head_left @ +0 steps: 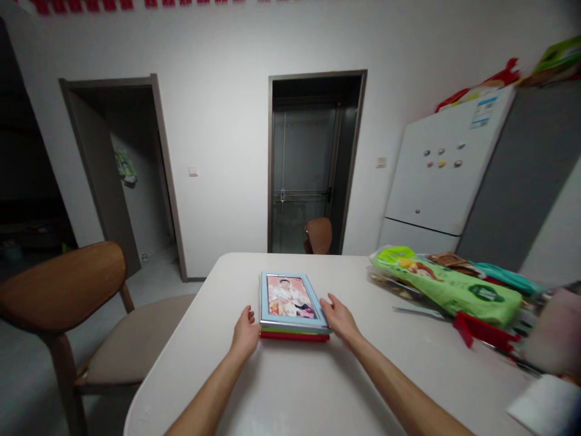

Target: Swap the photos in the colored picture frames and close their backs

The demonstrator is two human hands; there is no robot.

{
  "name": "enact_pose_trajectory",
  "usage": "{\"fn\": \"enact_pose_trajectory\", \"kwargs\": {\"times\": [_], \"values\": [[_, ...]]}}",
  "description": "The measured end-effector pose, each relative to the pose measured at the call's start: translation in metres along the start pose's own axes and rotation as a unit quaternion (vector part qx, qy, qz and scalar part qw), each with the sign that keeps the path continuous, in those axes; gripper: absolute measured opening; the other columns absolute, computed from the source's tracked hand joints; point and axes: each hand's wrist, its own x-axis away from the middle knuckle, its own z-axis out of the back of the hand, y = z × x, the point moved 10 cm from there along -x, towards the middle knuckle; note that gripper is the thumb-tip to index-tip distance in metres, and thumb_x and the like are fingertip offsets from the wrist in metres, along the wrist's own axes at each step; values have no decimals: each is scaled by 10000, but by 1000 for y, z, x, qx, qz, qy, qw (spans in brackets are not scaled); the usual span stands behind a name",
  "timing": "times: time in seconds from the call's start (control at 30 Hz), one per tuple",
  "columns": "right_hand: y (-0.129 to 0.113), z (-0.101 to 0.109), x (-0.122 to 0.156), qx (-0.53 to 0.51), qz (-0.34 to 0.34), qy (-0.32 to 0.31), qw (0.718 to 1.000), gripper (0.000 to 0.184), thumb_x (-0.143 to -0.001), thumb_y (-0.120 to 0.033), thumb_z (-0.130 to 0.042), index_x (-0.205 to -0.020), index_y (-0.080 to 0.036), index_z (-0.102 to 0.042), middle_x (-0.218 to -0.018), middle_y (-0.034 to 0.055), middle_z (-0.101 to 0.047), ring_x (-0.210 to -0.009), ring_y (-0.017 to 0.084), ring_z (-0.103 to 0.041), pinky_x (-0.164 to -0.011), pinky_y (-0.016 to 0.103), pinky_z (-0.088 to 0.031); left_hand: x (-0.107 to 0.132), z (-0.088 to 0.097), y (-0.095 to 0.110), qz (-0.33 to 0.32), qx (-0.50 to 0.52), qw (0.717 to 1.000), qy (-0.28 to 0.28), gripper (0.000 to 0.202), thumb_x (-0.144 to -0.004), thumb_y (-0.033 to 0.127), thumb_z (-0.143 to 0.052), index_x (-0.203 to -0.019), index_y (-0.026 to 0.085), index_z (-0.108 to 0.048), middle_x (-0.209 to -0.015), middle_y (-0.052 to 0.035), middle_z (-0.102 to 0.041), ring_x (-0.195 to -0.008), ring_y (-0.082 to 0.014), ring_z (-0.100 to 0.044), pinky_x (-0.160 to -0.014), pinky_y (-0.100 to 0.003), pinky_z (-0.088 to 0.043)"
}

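A light-blue picture frame (pixel 290 323) with a pink picture lies on top of a small stack on the white table. Below it show a yellow-green layer (pixel 295 330) and a red layer (pixel 295 337), only their edges visible. My left hand (pixel 245 333) is at the stack's near left corner, its fingers loosely bent and pointing upward. Against the right side rests my right hand (pixel 339 318), with thumb and fingers apart. Neither hand is wrapped round the stack; the sides facing my palms are partly hidden.
On the right of the table (pixel 390 375) lie a green printed package (pixel 454 284), a red object (pixel 483 332) and white tissue (pixel 549 402). A wooden chair (pixel 68 284) stands at left, another chair (pixel 319 235) beyond the far edge. A fridge (pixel 436 175) is at back right.
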Motion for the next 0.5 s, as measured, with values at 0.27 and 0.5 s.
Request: {"fn": "enact_pose_trajectory", "kwargs": {"times": [0.27, 0.5], "values": [[-152, -15, 97, -369, 176, -153, 900, 710, -645, -187, -475, -1279, -316, -181, -481, -106, -371, -415, 68, -312, -433, 193, -293, 48, -30, 147, -121, 264, 950, -113, 734, -640, 151, -526, -1269, 280, -172, -570, 106, -424, -460, -46, -395, -494, -174, -345], [-133, -24, 115, -433, 107, -174, 878, 684, -626, -144, -511, -1236, -330, -265, -468, -109, -402, -435, 69, -375, -455, 191, -312, 74, -51, 142, -80, 398, 896, -180, 825, -574, 139, -617, -1265, 258, -183, -552, 107, -458, -483, -51, -423, -501, -177, -312]]}}
